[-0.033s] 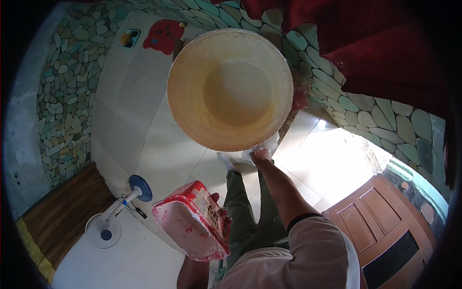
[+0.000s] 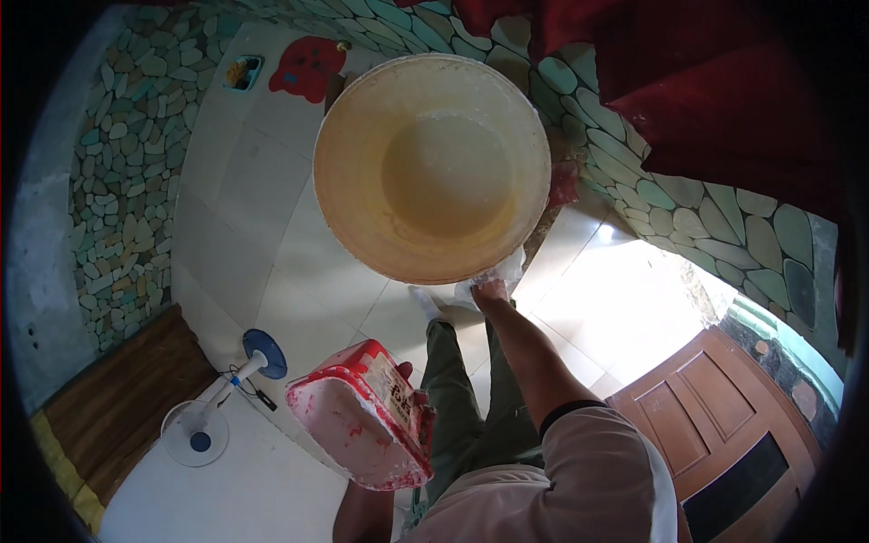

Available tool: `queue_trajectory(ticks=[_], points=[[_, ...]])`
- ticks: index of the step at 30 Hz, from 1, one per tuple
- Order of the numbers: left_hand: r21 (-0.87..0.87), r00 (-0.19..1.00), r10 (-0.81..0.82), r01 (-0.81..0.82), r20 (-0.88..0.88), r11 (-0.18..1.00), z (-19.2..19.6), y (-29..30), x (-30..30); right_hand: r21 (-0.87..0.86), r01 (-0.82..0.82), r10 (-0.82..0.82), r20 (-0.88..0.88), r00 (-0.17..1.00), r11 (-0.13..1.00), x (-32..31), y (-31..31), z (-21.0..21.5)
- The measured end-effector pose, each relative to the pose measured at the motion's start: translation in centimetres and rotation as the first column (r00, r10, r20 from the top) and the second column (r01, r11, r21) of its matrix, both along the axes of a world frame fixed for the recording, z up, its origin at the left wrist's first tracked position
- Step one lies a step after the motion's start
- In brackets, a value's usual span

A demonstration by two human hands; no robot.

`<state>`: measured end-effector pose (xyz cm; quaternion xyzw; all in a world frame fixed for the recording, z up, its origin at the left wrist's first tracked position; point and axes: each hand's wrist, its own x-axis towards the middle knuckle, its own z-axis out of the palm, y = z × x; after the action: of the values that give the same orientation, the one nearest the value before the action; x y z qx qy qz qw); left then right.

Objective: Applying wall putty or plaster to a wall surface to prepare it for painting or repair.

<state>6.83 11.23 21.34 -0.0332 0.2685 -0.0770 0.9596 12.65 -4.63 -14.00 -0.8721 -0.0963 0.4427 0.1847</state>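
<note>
A large round tan barrel, pale powder or liquid in its bottom, stands open at the top centre. My left hand is closed on the side of a red rectangular tub. This tub is tilted with its mouth toward me, its inside smeared with whitish residue. My right hand reaches to the near side of the barrel, just below the rim. A whitish clear plastic bag is against that hand. Its fingers are hidden by the bag and the barrel, so their grip does not show.
A white standing fan is at lower left by a brown wooden panel. A red mat and a small tray lie at far left. Stone-clad walls, a dark red curtain and a brown door surround the tiled floor.
</note>
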Motion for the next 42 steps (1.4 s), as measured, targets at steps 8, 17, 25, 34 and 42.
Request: queue_trajectory(ticks=[8,17,25,34,42], points=[[0.002,1.000,-0.004,0.004,-0.016,1.000,0.3,-1.2,0.1,0.024,0.041,-0.040,-0.016,0.999,0.999,0.2,-0.9,0.9],[0.022,1.000,-0.009,0.009,-0.028,1.000,1.0,-1.7,0.0,-0.084,-0.109,0.101,-0.092,0.991,0.990,0.4,-0.8,-1.1],[0.015,1.000,0.004,-0.004,-0.027,1.000,1.8,-2.2,-0.7,-0.137,0.110,-0.125,-0.109,0.986,0.984,1.4,-0.5,-1.9],[0.090,0.998,-0.026,0.020,0.058,0.996,-1.0,-1.6,-3.1,-0.192,0.065,-0.060,0.034,0.998,0.979,2.9,-1.3,-2.1],[-0.178,0.998,-0.029,0.038,0.053,0.983,-8.5,0.6,-3.7,0.040,0.680,-0.681,0.013,0.732,0.732,3.2,-0.7,8.0]])
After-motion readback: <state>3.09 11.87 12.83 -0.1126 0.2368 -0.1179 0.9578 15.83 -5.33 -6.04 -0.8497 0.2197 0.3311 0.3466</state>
